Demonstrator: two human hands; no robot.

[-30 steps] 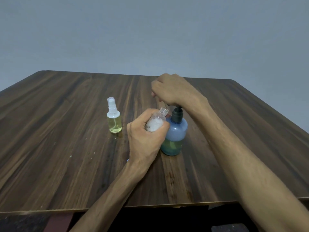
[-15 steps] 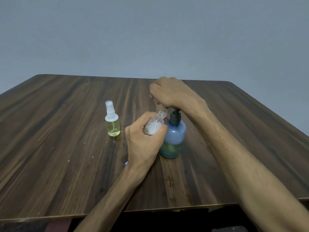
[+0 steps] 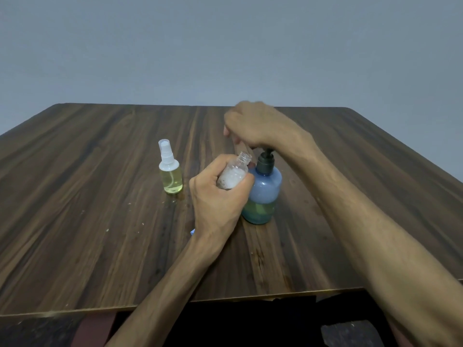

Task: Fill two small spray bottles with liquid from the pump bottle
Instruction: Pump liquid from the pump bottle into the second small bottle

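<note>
Dark wood-grain table (image 3: pixel 100 196) against a plain grey wall. Left hand (image 3: pixel 218 196) grips an uncapped clear bottle (image 3: pixel 234 175), tilted, neck beside the blue pump bottle (image 3: pixel 263 194). Right hand (image 3: pixel 258 126) curls over the dark pump head. A capped spray bottle (image 3: pixel 170 171) of yellow liquid stands upright to the left.
</note>
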